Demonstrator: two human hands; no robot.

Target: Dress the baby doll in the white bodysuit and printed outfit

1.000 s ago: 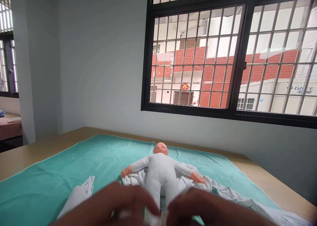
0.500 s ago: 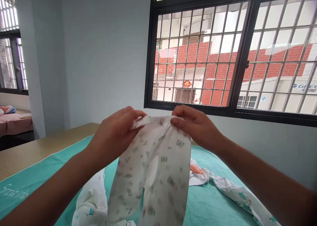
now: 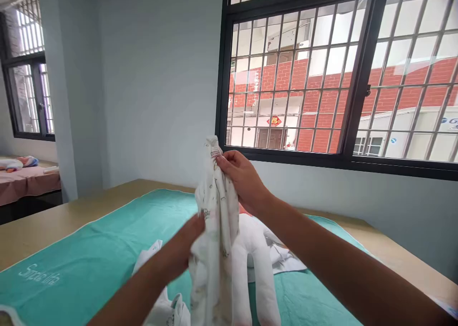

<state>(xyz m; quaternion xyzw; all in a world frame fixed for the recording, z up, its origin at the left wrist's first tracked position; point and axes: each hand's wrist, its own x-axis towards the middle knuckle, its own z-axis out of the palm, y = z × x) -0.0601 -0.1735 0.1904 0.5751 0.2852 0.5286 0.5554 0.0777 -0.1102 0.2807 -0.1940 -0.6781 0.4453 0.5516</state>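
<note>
A small pair of white printed pants (image 3: pixel 214 221) hangs in loose folds, its gathered waistband at the top. My right hand (image 3: pixel 239 173) pinches it just below the waistband, thumb in front. Lower down, my left hand (image 3: pixel 188 242) is against the left edge of the cloth; its fingers are blurred and partly hidden by the fabric. Behind the pants lies a white stuffed doll (image 3: pixel 266 283), with its two padded legs toward me and an orange bit at its upper end. White printed clothing (image 3: pixel 170 311) is partly covered by my left forearm.
A teal towel (image 3: pixel 118 240) with pale lettering covers much of the tan tabletop (image 3: pixel 118 192). White cloth (image 3: pixel 286 259) lies beside the doll. Beyond are a wall and a barred window (image 3: pixel 293 83). A pink-covered bed (image 3: pixel 32 183) stands far left.
The pants were spread wide between both hands at the waistband; now they hang bunched from my right hand. My left hand has moved down along them. The doll's legs have come into view.
</note>
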